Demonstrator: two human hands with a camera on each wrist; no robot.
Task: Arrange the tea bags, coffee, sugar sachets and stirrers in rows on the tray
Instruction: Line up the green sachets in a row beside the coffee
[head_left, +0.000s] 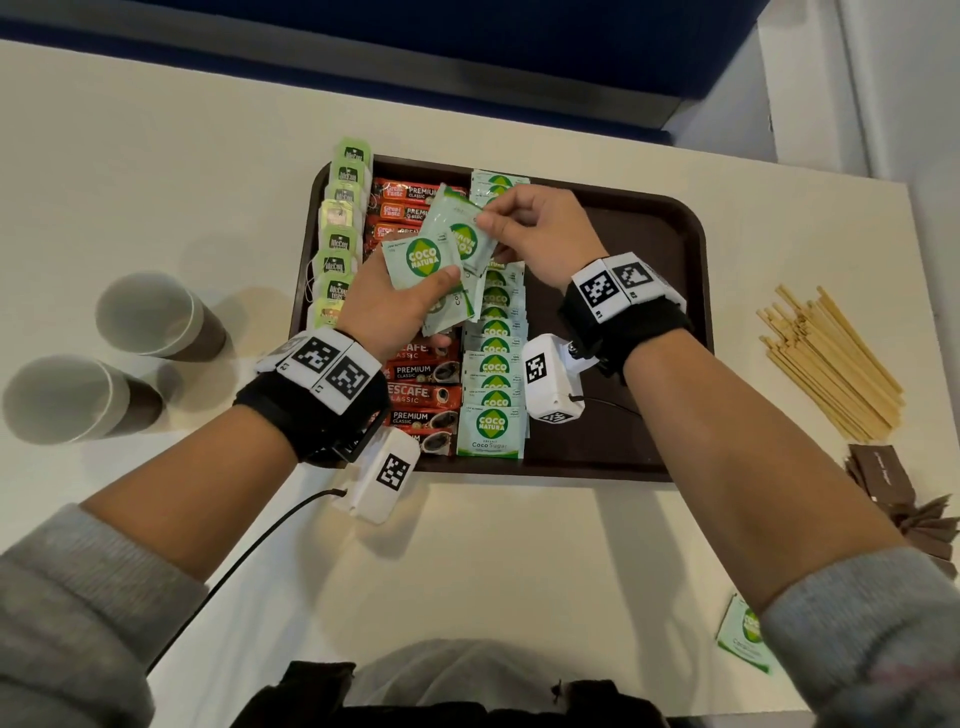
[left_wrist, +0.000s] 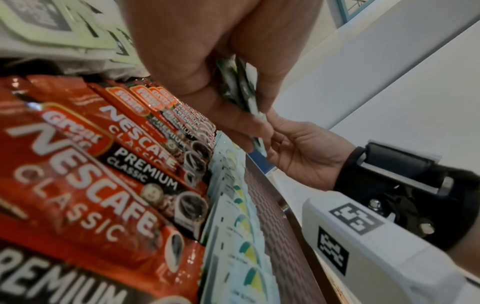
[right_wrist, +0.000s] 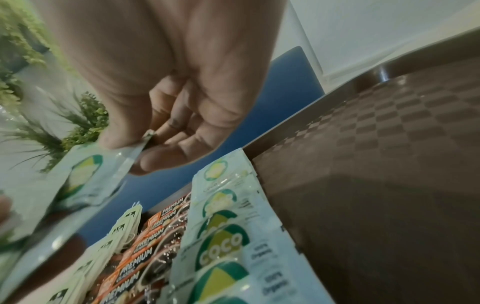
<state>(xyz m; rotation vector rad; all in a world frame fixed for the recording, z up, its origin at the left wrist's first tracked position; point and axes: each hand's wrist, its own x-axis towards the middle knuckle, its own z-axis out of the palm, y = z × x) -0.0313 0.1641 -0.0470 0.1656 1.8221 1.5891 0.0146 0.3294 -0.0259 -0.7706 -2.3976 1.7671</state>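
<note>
The left hand (head_left: 395, 306) grips a fanned stack of green-and-white sugar sachets (head_left: 431, 260) between thumb and fingers, while the right hand (head_left: 540, 228) pinches the corner of the top sachet (head_left: 460, 228), both held just above the middle of the brown tray (head_left: 649, 270). The sugar step appears to be in hand: a row of tea bags (head_left: 340, 234) lines the tray's left edge, a row of red coffee sticks (head_left: 421, 384) lies beside it, and a third row of sugar sachets (head_left: 493, 364) runs alongside, overlapped like shingles. The next move likely calls for peeling one sachet free of the stack and laying it flat in that row, logo up, without disturbing its neighbours. The sachets look thin, glossy and slippery, printed with a round green-and-yellow emblem. The right half of the tray is bare; the wooden stirrers (head_left: 831, 364) lie in a loose heap on the table (head_left: 493, 571) to the right, apart from the tray, with one stray sachet (head_left: 743, 639) near the right sleeve.
</note>
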